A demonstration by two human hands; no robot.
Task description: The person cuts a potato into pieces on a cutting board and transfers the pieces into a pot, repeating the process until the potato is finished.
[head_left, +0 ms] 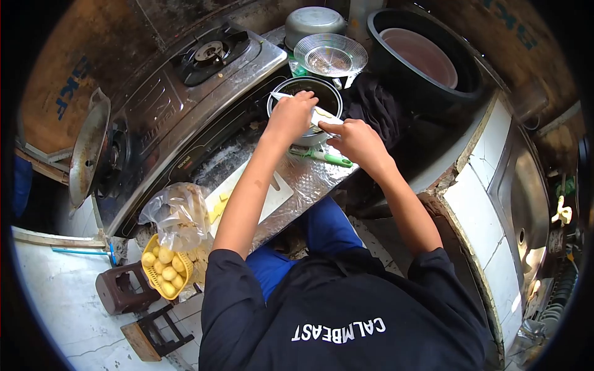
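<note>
Over the pot (328, 85), a knife with a pale, broad blade (323, 115) lies level, several small yellow pieces on it. My right hand (359, 141) is closed at its near right end, the index finger along it. Bent over the middle of the blade, my left hand (294, 116) has its fingers together; what lies under them is hidden. A peeler with a green handle (334, 159) rests on the foil-covered counter (309, 177) below the pot. Cut yellow pieces (218, 207) lie on a white cutting board (272, 199) beside my left forearm.
A yellow basket (148, 260) of peeled potatoes and a clear plastic bag (179, 213) are at lower left. The gas stove (167, 99) spans the left. Behind the pot stand a wire basket (337, 52), an upturned metal pot (315, 21) and a black tub (467, 68).
</note>
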